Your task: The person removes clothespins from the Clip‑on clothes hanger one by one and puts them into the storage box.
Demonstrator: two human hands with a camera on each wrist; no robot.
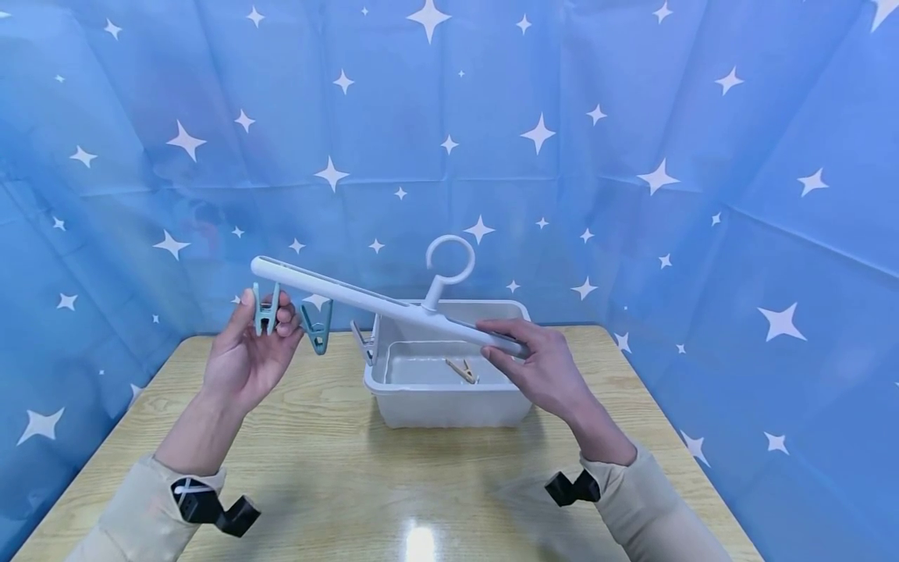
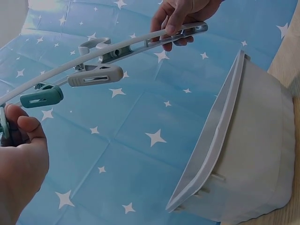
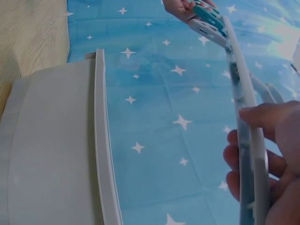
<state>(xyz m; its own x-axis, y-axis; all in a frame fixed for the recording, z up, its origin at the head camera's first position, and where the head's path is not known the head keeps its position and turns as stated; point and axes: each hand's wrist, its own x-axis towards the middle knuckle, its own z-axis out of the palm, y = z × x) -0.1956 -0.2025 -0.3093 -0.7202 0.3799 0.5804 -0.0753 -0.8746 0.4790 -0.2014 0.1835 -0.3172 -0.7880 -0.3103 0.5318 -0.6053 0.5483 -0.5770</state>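
Two-handed, gripping the tilted hanger (image 1: 393,307) with right fingers (image 1: 502,325), pinching a teal clip (image 1: 265,315) with left fingers (image 1: 286,315), and perhaps risking dropping the clip through too light a pinch.

A white hanger (image 1: 351,296) shows above the pale grey tub (image 1: 453,410). Left of the tub: two teal clips (image 1: 320,342), one grey clip (image 2: 95,72); inside, a tan peg (image 1: 463,372). Behind it, a blue curtain (image 1: 393,125) with white stars; beneath, a yellow-brown wood-grain counter (image 1: 309,468).
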